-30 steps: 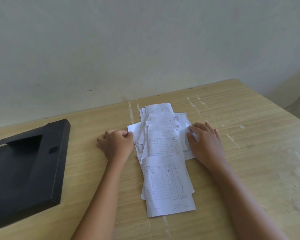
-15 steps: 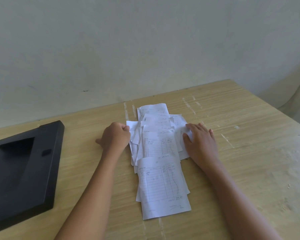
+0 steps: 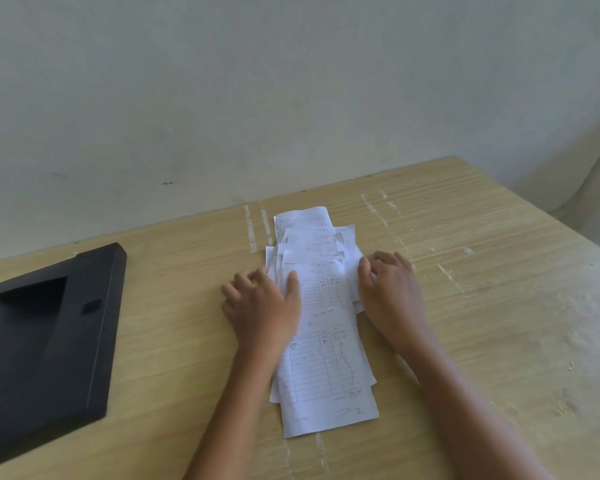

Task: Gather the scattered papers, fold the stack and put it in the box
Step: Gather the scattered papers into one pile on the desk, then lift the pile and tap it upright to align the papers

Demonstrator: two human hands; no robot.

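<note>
Hands spread flat, left hand [image 3: 262,306] and right hand [image 3: 392,296] flanking thin white papers [image 3: 326,368], matte black box [image 3: 42,341].

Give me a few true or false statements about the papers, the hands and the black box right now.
1. The papers lie on the wooden table. True.
2. The black box sits to the right of the papers. False: it is on the left.
3. Both hands touch the pile, the left hand and the right hand on opposite sides. True.
4. The papers are already in the box. False: they are on the table.
</note>
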